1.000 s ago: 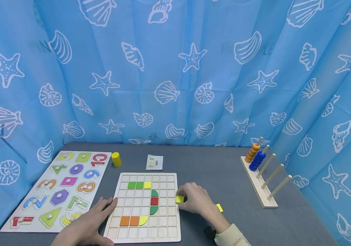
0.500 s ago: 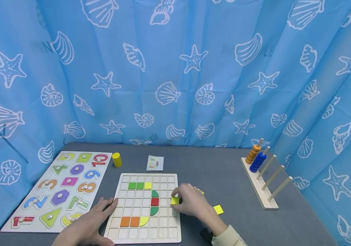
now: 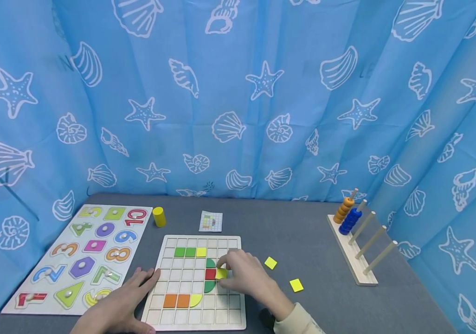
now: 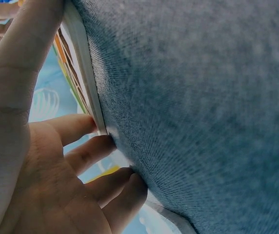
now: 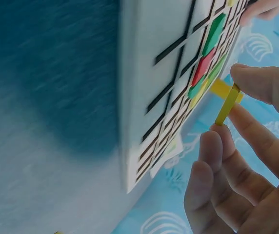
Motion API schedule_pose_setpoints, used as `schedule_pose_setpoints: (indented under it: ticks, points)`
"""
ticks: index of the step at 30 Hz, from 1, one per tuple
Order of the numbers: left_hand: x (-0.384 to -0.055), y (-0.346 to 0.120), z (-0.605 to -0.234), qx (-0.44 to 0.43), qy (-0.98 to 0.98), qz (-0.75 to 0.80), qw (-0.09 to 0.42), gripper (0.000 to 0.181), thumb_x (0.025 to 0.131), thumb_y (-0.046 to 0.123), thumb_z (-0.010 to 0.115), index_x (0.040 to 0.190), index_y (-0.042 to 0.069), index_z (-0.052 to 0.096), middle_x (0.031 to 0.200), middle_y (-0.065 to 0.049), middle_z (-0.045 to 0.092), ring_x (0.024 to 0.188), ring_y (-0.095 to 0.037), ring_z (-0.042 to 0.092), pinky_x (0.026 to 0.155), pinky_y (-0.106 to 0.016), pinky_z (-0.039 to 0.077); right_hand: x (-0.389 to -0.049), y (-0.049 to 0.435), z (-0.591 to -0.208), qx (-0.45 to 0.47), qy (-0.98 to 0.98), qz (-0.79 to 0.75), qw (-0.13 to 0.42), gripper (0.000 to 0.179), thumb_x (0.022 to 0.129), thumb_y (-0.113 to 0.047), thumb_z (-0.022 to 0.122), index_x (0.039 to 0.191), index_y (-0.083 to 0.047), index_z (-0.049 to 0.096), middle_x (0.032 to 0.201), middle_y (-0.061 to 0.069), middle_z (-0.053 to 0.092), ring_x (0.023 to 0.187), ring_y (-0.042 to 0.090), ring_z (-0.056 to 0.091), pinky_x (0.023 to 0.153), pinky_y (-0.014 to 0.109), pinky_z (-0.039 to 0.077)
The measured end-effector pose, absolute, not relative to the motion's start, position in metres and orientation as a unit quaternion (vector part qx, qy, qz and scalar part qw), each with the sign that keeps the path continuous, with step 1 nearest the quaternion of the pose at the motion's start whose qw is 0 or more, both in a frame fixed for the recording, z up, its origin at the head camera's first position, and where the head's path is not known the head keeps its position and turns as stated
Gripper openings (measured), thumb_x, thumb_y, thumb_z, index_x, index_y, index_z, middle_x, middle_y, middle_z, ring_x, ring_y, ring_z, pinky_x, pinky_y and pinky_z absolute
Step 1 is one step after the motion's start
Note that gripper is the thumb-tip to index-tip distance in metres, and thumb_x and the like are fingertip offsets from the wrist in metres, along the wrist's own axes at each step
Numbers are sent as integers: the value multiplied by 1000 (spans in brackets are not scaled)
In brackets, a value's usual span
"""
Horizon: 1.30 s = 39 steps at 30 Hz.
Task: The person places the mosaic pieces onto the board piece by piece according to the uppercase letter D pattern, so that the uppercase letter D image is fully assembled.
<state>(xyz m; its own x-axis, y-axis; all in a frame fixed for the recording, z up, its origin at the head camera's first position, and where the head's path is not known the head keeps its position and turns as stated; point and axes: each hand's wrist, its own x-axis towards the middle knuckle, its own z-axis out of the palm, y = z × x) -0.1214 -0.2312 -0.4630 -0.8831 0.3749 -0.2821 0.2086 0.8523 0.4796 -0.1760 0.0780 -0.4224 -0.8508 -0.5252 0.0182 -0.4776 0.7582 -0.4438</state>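
My right hand pinches a yellow square tile between thumb and fingers, over the wooden grid board, just right of the red square tile. The right wrist view shows the tile edge-on, apart from the board's surface. Green quarter-round tiles lie above and below the red one. Farther up the board is a row of two green squares and a yellow one; lower down, orange squares and a yellow quarter-round. My left hand rests at the board's left edge, fingers extended.
Two loose yellow tiles lie on the table right of the board. A small pattern card and a yellow cylinder stand beyond it. Left is a number puzzle board; right, a peg stand with rings.
My right hand has moved left with the yellow tile, from the board's right edge to beside the red tile. Two loose yellow tiles now show fully. My left hand has stayed put.
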Motion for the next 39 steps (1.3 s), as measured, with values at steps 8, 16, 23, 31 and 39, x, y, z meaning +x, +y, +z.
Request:
schedule_pose_setpoints:
  ticks: [8, 16, 23, 31, 39]
  points:
    - [-120, -232, -464, 170, 945, 221, 171, 128, 62, 60, 90, 159, 0, 31, 160, -32, 34, 148, -65, 20, 106, -74, 38, -173, 49, -417, -299, 927, -223, 49, 26, 77, -16, 84, 102, -13, 82, 83, -4, 69, 67, 0, 48, 51, 17, 39]
    - [-121, -232, -464, 155, 945, 224, 182, 127, 62, 59, 90, 159, 2, 32, 161, -31, 34, 148, -64, 19, 107, -75, 36, -170, 17, -416, -323, 921, -208, 60, 27, 77, -22, 86, 103, -16, 81, 91, -5, 75, 78, -1, 61, 60, 16, 46]
    - [-122, -231, -463, 147, 945, 220, 193, 127, 62, 61, 89, 160, 3, 31, 161, -29, 34, 149, -63, 19, 106, -76, 37, -167, -7, -424, -345, 914, -203, 71, 28, 79, -30, 89, 102, -18, 82, 95, -6, 78, 79, -1, 66, 63, 15, 49]
    - [-123, -231, -461, 147, 945, 219, 194, 127, 63, 60, 90, 160, 3, 31, 162, -29, 34, 149, -63, 19, 107, -75, 36, -165, -24, -432, -343, 916, -186, 93, 26, 80, -27, 89, 104, -19, 82, 97, -9, 78, 72, -4, 55, 62, 13, 44]
    - [-124, -230, -464, 145, 946, 216, 195, 127, 62, 61, 90, 159, 2, 33, 161, -29, 34, 149, -62, 20, 108, -74, 36, -165, -26, -436, -341, 920, -169, 88, 26, 79, -26, 89, 103, -19, 82, 94, -8, 77, 69, -2, 51, 60, 14, 42]
